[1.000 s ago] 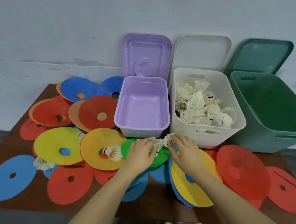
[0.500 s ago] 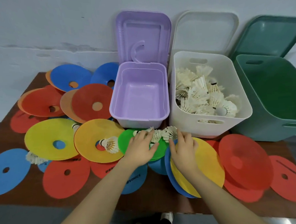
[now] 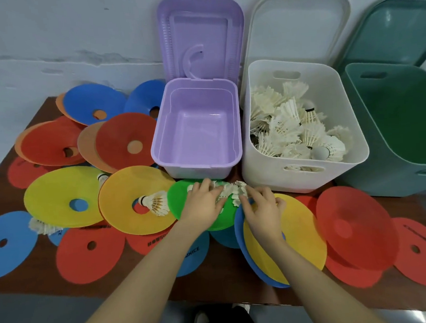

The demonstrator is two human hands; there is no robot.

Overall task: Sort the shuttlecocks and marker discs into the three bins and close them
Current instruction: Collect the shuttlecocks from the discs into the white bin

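Shuttlecocks [image 3: 230,190] lie in a small white bunch on the green disc [image 3: 182,200], right in front of the purple bin [image 3: 197,129]. Both hands are on that bunch. The left hand [image 3: 202,204] has its fingers curled over the feathers from the left side. The right hand [image 3: 261,208] pinches the feathers from the right side with bent fingers. The right wrist lies over a yellow disc [image 3: 299,241] that sits on a blue one.

Lots more shuttlecocks fill the white bin [image 3: 305,180] in the middle. The purple bin has nothing in it, and I see nothing in the green bin [image 3: 395,175] on the right either. All three lids stand up against the wall.

One shuttlecock [image 3: 156,203] rests on the orange-yellow disc [image 3: 124,191], just left of the green disc. Another one [image 3: 42,226] pokes out from under the big yellow disc [image 3: 52,196]. Red, blue and orange discs are spread all over the brown table [image 3: 226,280], many piled on each other.
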